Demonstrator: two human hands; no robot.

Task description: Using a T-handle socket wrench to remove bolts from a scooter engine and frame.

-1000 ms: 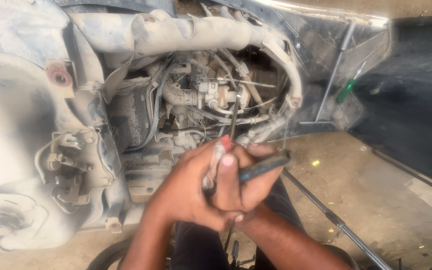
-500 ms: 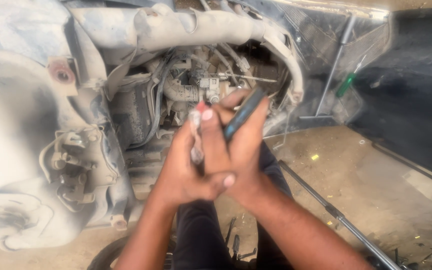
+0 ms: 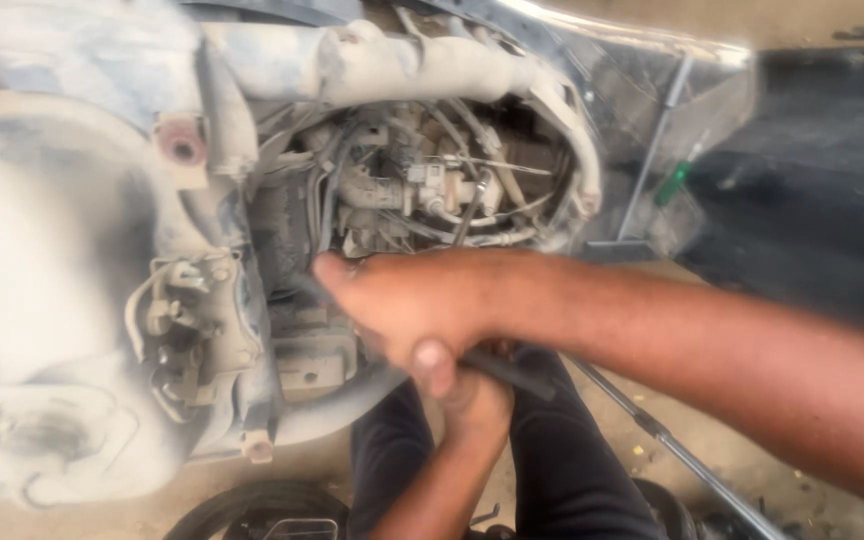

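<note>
My right hand (image 3: 402,300) reaches in from the right, fingers pointing left at the dusty engine block (image 3: 302,350) of an opened scooter. Its thumb presses on a dark tool handle (image 3: 512,375) that sticks out beneath the palm. My left hand (image 3: 477,400) comes up from below and sits right under the right hand, mostly covered by it. Whatever it holds is hidden. Above the hands lies a tangle of hoses and cables (image 3: 422,190) inside the frame opening.
A dusty pale body panel (image 3: 42,300) fills the left side. A green-handled screwdriver (image 3: 674,185) leans against a panel at the upper right. A long metal rod (image 3: 652,440) lies on the sandy ground. A tyre (image 3: 252,510) and my dark trousers (image 3: 572,470) are at the bottom.
Both hands were raised together in front of the engine with a tool upright. Now they have dropped, and the right hand has swung left across the left hand toward the engine block.
</note>
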